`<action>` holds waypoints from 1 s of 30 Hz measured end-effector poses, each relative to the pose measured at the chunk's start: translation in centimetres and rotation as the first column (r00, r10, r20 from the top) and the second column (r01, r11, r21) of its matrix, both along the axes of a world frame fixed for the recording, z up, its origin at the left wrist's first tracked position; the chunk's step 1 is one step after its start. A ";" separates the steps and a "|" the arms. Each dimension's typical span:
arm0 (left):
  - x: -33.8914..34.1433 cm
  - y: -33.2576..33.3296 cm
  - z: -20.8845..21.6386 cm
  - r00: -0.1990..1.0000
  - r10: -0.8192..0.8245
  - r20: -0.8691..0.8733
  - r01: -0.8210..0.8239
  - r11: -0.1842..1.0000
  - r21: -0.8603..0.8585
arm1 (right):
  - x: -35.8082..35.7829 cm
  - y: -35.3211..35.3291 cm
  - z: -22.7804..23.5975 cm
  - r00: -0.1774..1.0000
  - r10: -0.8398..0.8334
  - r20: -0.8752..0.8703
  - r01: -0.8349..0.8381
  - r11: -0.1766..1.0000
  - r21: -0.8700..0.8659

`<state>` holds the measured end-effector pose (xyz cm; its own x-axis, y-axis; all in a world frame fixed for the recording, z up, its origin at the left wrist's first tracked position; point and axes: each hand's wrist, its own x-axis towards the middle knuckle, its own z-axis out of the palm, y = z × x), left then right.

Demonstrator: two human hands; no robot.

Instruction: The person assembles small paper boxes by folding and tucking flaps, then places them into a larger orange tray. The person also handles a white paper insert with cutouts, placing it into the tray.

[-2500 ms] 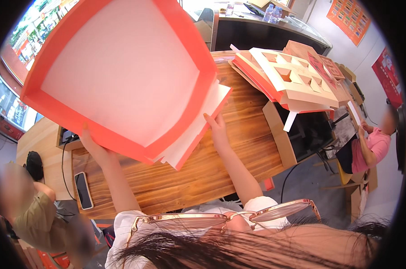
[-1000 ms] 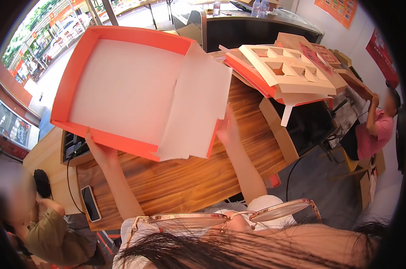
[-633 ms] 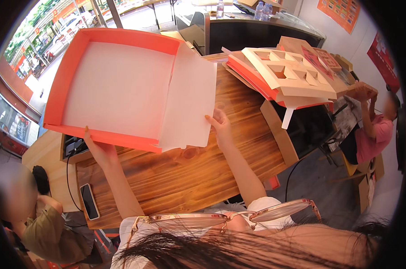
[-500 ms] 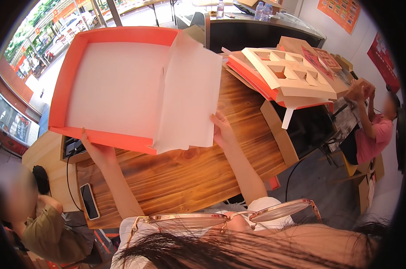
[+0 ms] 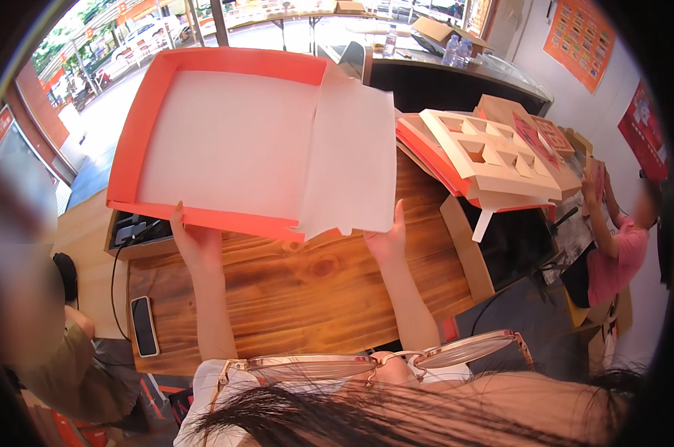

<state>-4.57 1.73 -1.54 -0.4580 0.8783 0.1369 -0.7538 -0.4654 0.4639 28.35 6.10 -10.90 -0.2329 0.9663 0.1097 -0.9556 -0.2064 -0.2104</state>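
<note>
Both my hands hold up a large shallow cardboard box [image 5: 229, 141] above the wooden table. Its walls are orange-red and its inside is white, with a white flap [image 5: 352, 160] spread out to the right. My left hand [image 5: 197, 237] grips the near orange wall at the lower left, fingertips over its edge. My right hand [image 5: 388, 237] pinches the lower right corner of the flap, its thumb up along the edge. The box stands tilted, its inside turned toward me.
A tan divider tray [image 5: 501, 149] lies on stacked flat orange cardboard at the right. On the wooden table [image 5: 300, 298], a phone [image 5: 144, 326] lies at the left, near a black cable. One person sits at the left; another in pink [image 5: 612, 257] holds a box at the right.
In the picture, the box and my hands have shifted to the right. My right hand has slid from the flap's right edge to its lower corner. The left person has shifted upward.
</note>
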 end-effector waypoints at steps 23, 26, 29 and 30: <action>3.9 -0.9 -0.3 0.826 -0.085 -0.557 0.200 0.969 0.148 | -13.1 -2.9 8.0 0.975 -0.079 0.205 0.056 0.992 0.116; -3.0 -3.0 2.2 -0.074 -0.241 -0.968 0.286 0.924 -0.252 | -9.2 -1.5 10.0 0.935 -0.254 0.245 0.219 0.962 0.164; -5.7 -4.9 3.4 0.081 -0.134 -0.988 -0.210 0.966 -0.148 | -4.5 -0.6 10.7 0.875 -0.343 0.341 0.263 0.929 0.259; -6.4 -5.0 3.6 0.253 -0.022 -0.967 -0.310 0.945 -0.103 | -3.0 -0.1 10.7 0.846 -0.364 0.391 0.267 0.922 0.281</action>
